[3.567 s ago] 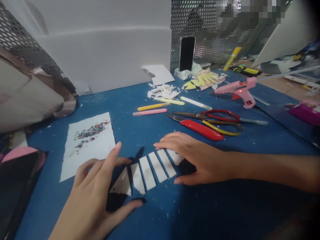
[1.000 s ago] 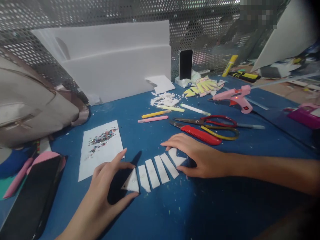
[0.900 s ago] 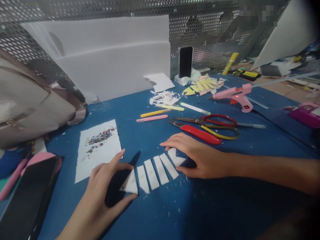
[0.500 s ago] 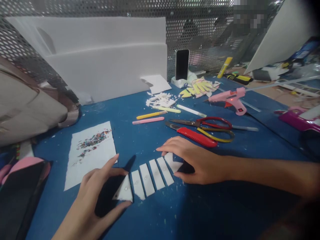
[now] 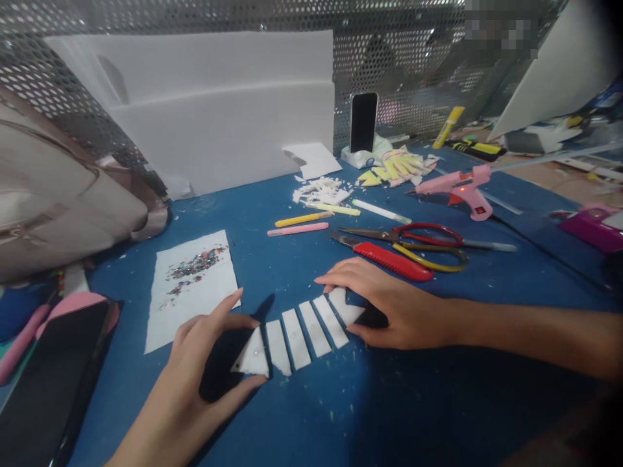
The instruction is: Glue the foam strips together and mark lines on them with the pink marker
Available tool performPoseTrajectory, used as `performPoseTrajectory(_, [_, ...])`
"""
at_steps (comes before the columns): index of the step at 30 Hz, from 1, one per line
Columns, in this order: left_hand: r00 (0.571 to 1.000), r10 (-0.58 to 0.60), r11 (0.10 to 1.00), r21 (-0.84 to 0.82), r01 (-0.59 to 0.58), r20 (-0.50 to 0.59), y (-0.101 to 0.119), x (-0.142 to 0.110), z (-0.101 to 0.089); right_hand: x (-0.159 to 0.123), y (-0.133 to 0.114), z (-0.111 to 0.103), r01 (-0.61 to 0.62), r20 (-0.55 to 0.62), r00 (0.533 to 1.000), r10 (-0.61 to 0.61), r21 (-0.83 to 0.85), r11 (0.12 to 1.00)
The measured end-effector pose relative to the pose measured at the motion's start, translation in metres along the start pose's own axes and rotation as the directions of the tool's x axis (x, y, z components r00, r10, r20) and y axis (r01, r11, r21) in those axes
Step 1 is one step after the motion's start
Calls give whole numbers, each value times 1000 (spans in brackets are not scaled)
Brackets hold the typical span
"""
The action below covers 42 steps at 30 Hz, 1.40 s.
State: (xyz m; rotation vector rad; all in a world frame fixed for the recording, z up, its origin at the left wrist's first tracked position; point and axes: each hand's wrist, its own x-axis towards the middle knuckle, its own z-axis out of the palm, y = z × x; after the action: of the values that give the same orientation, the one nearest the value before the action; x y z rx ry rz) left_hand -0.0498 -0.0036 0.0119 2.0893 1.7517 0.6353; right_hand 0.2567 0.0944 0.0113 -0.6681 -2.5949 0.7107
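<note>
Left fingers [image 5: 246,321]: half open, thumb and forefinger tips meeting opposite edges of the triangular piece [image 5: 253,355], which lies flat on the table [image 5: 413,408]; spread wider earlier, they now bracket it, apparently steadying that end of the row.
Four white strips [image 5: 296,341]: side by side between the left and right fingers, untouched.
Right fingers [image 5: 367,335]: half open, curled onto the notched piece [image 5: 342,307] at the row's other end.
Paper sheet [image 5: 207,308]: just beyond the left fingers, bearing coloured bits [image 5: 197,263].
Red cutter [image 5: 392,261], scissors [image 5: 366,233]: beyond the right fingers.
Pink glue gun [image 5: 468,191]: farther beyond them.
</note>
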Motion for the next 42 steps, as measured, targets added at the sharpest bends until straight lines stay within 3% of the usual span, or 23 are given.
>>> performPoseTrajectory(9, [1000, -10, 999, -37, 9, -8, 1, -1, 1, 0, 2, 3, 34, -53, 998, -33, 5, 999])
performPoseTrajectory(32, [1000, 11, 1000, -4, -11, 12, -4, 0, 3, 2, 1, -1, -26, 42, 999, 25, 25, 999])
performPoseTrajectory(37, [999, 36, 999, 11, -36, 18, -7, 1, 4, 2, 1, -2, -6, -40, 999, 8, 53, 999])
performPoseTrajectory(42, [1000, 11, 1000, 0, -11, 18, -5, 1, 5, 0, 2, -1, -62, -155, 986, 68, 40, 997])
